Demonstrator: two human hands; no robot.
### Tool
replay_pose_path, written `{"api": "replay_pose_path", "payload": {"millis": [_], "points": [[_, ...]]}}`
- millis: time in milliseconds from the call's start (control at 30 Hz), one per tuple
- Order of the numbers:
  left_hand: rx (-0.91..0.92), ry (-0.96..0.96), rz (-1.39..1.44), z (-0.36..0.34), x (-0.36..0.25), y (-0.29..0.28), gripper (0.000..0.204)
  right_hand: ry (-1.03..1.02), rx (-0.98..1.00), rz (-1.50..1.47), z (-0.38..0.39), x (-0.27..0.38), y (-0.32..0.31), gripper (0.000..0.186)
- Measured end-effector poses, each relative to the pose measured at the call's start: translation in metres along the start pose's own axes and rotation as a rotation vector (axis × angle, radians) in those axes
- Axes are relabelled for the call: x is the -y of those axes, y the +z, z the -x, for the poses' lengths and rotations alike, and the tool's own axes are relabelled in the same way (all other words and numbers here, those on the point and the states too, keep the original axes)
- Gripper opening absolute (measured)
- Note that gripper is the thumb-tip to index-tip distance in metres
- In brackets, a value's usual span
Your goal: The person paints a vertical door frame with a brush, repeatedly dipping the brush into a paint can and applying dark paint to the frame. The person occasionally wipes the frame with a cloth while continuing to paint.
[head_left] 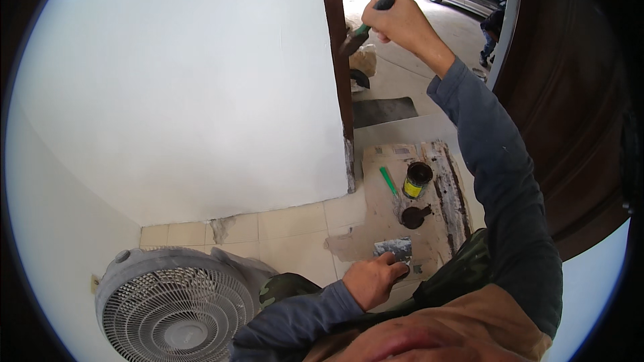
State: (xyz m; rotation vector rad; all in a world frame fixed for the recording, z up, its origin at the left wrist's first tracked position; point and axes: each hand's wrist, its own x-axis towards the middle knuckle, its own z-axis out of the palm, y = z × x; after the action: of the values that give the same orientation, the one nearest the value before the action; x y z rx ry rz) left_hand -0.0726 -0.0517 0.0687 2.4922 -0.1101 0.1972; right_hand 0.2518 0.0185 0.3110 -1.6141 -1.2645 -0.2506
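Nearest to the camera, the left hand (372, 280) rests fingers down on a grey sanding block (394, 249) lying on the cardboard sheet (382, 218) on the floor. White wall is at the left, and the doorway stands open to the right. Raised high, the right hand (400, 21) has its grip closed around a green-handled paintbrush (362, 30), bristles touching the dark brown door frame (339, 60). An open tin (418, 179) stands on the cardboard, a fan (176, 302) nearby.

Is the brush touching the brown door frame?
Touching. The head view shows the brush, held by the right hand, with its bristles against the door frame.
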Motion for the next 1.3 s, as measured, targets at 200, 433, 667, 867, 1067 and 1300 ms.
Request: {"api": "replay_pose_path", "payload": {"millis": [200, 433, 667, 867, 1067, 1300], "points": [[-0.003, -0.006, -0.001, -0.001, 0.006, 0.003, 0.029, -0.288, -0.264, -0.194, -0.033, 0.028, -0.032, 0.021], [0.019, -0.038, 0.020, -0.001, -0.001, -0.008, 0.030, -0.267, -0.404, -0.198, 0.015, 0.054, -0.076, 0.016], [-0.109, -0.128, 0.214, 0.012, -0.017, -0.033, 0.021, 0.238, 0.107, -0.022, 0.104, -0.082, -0.079, 0.020], [-0.209, -0.494, 0.365, 0.020, -0.034, -0.051, 0.015, 0.619, 0.253, -0.026, 0.202, -0.231, -0.027, 0.018], [-0.182, -0.627, 0.312, 0.019, -0.041, -0.048, 0.016, 0.621, 0.273, 0.211, 0.250, -0.296, -0.002, 0.028], [-0.172, -0.455, 0.262, 0.004, -0.036, -0.038, 0.014, 0.690, 0.351, 0.297, 0.281, -0.347, 0.025, 0.038]]}}
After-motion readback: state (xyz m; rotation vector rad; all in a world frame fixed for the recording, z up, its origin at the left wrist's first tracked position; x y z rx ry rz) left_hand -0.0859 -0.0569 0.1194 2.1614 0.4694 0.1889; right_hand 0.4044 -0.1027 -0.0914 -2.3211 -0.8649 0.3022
